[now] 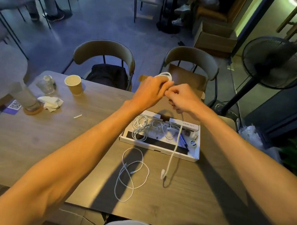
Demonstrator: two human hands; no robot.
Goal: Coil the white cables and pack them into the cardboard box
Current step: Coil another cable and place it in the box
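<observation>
Cardboard box [159,148] open and shallow, on the table [45,146] towards its far right. Inside: coiled white cables [140,128] at the left, a white power strip [187,125] along the back wall, a blue pen [184,139] and a tape roll [193,143] at the right.

Both hands are raised above the box's far side, meeting knuckle to knuckle. Left hand [150,91]: fingers [161,84] curled round a small coil of white cable [165,75], loops showing above the knuckles. Right hand [181,98]: fingers [172,94] curled tight, pinching the same cable. Its tail hangs down across the box, plug end low over the table in front. Cannot tell if the plug touches.

Loose white cable [132,174] lies in open loops on the table, just in front of the box and left of the hanging tail.

Bare table surface runs along the near edge and left. Paper cup [74,84], glass [46,84] and crumpled tissue [50,102] sit well apart at the far left. Two chairs [104,57] stand behind the far edge.
</observation>
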